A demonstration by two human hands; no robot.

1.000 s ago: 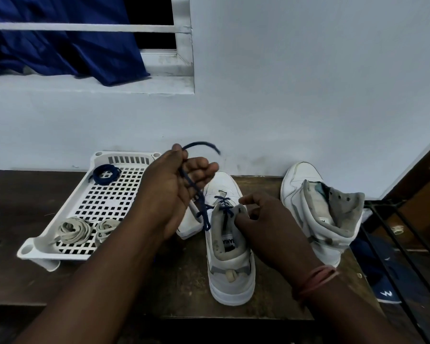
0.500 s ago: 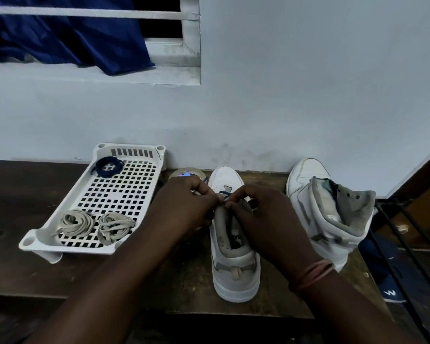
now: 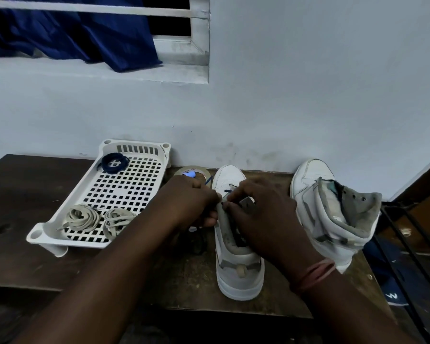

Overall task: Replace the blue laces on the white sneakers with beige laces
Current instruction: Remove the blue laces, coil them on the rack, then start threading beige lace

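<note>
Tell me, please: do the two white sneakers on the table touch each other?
Apart. The head view shows bare dark table between the near sneaker and the right sneaker.

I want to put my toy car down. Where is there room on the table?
Bare table lies left of the white tray, and near its front edge. It is crowded around the middle sneaker, where both hands work.

Both forearms were bare, no sleeves showing; the right wrist wore pinkish-red thread bands [image 3: 315,271] stacked together, and the left hand [image 3: 189,199] wore nothing.
</note>
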